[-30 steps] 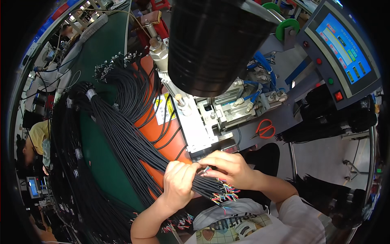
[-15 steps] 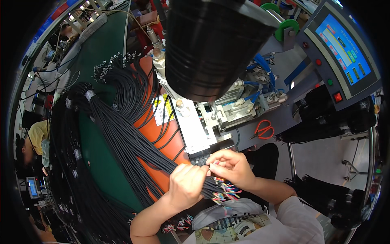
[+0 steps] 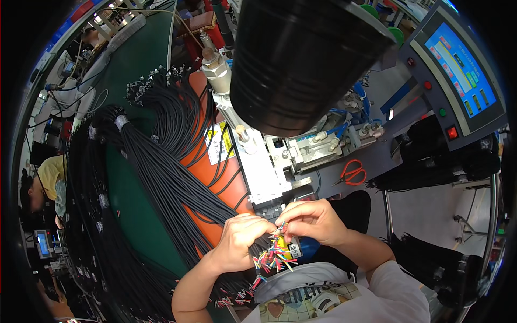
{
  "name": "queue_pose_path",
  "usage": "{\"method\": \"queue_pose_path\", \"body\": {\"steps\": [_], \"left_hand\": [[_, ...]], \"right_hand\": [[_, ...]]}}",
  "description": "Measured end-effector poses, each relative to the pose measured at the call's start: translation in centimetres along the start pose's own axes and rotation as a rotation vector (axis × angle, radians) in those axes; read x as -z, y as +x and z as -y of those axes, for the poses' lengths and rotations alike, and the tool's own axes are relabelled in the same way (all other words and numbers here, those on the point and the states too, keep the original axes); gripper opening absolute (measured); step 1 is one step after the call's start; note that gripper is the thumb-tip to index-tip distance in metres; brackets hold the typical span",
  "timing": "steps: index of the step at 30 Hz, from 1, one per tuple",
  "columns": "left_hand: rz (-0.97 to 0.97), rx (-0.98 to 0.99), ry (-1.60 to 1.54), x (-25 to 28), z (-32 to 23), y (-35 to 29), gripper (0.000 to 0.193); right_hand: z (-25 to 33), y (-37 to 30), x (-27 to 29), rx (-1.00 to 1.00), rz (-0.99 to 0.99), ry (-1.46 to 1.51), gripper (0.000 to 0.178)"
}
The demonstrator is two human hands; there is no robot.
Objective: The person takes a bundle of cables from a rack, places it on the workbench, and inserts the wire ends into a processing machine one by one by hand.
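Note:
Before the machine's front edge, my left hand [image 3: 237,241] is closed around a black cable near its end. Several other cables of the black bundle [image 3: 164,161] pass under that hand. Their stripped ends, a tuft of red, yellow, blue and white wires [image 3: 273,256], hang below my fingers. Close by on the right, my right hand [image 3: 319,222] pinches thin coloured wires [image 3: 280,228] at the held cable's end. The two hands' fingertips nearly meet there. Just beyond them stands the machine's dark block [image 3: 267,209], below its white metal plate [image 3: 259,171].
A large black cylinder [image 3: 301,70] hangs over the machine. Red-handled snips [image 3: 353,173] lie to its right, below a control panel with a lit screen [image 3: 458,70]. More cable bundles [image 3: 99,183] cover the green bench on the left; others rest on a rack [image 3: 447,167] at right.
The tuft of wire ends has shifted left and lower under my hands. Coloured wires now show between my fingertips. The view has turned slightly, so the machine appears a little further right.

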State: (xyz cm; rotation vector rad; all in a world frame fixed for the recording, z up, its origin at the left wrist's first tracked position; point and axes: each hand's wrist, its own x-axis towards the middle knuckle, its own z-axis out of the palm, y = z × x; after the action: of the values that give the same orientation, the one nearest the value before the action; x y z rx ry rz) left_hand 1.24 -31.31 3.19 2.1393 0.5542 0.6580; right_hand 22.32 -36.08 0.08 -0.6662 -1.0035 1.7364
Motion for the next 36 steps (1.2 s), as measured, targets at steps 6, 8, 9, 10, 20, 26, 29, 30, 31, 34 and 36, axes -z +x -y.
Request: {"method": "queue_pose_path", "body": {"steps": [6,8,9,10,20,26,29,30,31,34,36], "left_hand": [[-0.004,0.013,0.030,-0.2,0.2,-0.2,0.029],[0.042,0.054,-0.111,0.4,0.6,-0.3,0.031],[0.044,0.055,-0.111,0.6,0.7,-0.4,0.031],[0.079,0.114,-0.215,0.9,0.8,-0.5,0.031],[0.062,0.347,-0.508,0.0,1.8,-1.5,0.045],[0.021,0.297,-0.468,-0.6,1.8,-1.3,0.029],[-0.109,0.084,0.041,-1.2,0.2,-0.3,0.042],[-0.102,0.071,0.175,-1.6,-0.2,-0.3,0.042],[-0.094,0.058,0.310,-1.9,-0.5,-0.4,0.043],[-0.044,-0.014,0.482,-2.3,-0.7,-0.3,0.051],[0.010,-0.019,0.543,-2.5,-0.9,-0.3,0.055]], "right_hand": [[0.8,0.0,0.3,-0.223,0.028,-0.015,0.018],[0.7,0.1,0.2,-0.177,0.053,-0.004,0.017],[0.6,0.2,0.1,-0.131,0.079,0.005,0.017],[0.5,0.2,-0.1,-0.093,0.084,-0.007,0.015],[-0.6,0.4,-0.8,0.315,-0.107,-0.547,0.012],[0.0,0.5,-1.2,0.489,-0.193,-0.890,0.013],[0.3,0.5,-1.1,0.581,-0.259,-1.153,0.012],[0.5,0.4,-0.6,0.503,-0.213,-1.263,0.010],[0.6,0.4,-0.2,0.421,-0.164,-1.371,0.009],[0.1,0.4,0.5,0.324,-0.170,-1.379,0.010],[-0.3,0.5,0.7,0.318,-0.199,-1.353,0.010]]}}
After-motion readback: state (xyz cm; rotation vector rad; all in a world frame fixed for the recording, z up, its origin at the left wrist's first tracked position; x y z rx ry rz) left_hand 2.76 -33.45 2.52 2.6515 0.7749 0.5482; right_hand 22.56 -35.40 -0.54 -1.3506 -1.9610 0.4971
